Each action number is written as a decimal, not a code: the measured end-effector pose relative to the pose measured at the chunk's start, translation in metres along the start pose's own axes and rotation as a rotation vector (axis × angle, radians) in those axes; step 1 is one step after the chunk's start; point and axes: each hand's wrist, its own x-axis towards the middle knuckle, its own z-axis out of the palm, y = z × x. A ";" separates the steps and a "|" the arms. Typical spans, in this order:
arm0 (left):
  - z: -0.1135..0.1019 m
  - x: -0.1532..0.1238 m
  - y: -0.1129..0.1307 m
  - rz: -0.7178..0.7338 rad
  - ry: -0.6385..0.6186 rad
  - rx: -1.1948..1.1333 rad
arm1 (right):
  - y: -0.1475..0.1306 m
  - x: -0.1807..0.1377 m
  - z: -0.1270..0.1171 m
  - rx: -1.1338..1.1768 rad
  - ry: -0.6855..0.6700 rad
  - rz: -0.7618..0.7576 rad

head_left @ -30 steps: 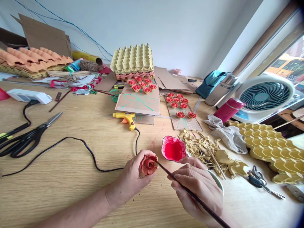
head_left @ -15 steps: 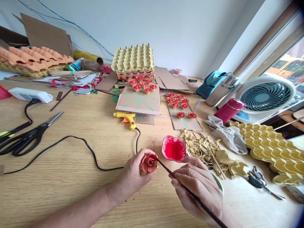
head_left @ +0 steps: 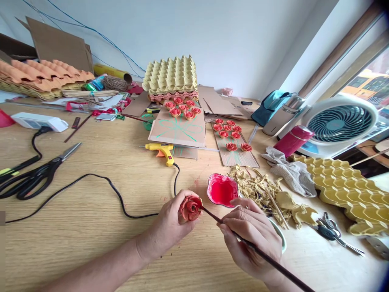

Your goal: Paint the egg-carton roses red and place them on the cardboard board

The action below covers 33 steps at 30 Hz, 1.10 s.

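Observation:
Held in the curled fingers of my left hand point(head_left: 170, 223) is a red paper-pulp rose point(head_left: 191, 208), its open face turned up. My right hand point(head_left: 253, 239) grips a thin dark paintbrush point(head_left: 273, 263) like a pen, its tip touching the right-hand petals of the rose. Just behind the right fingers sits a wavy-edged bowl of red paint point(head_left: 223, 190). Part of a pale green rim point(head_left: 281, 239) shows beyond the right hand, most of it hidden. Red roses point(head_left: 231, 134) rest in a group on a cardboard sheet point(head_left: 238, 158) farther back.
A yellow glue gun point(head_left: 162, 152) lies mid-table, its black cord point(head_left: 118, 194) running left. Black scissors point(head_left: 45, 172) lie at left. Tan scraps point(head_left: 258, 190), keys point(head_left: 331, 233) and a yellow egg tray point(head_left: 352, 190) occupy the right; stacked egg trays point(head_left: 172, 77) stand at the back.
The brush's rear end has swung to the right and up, and my right hand has tilted slightly with it. The brush tip stays at the rose, which has barely moved.

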 end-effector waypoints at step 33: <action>-0.001 0.000 -0.008 -0.021 -0.008 -0.003 | -0.004 0.002 0.001 -0.002 -0.063 -0.019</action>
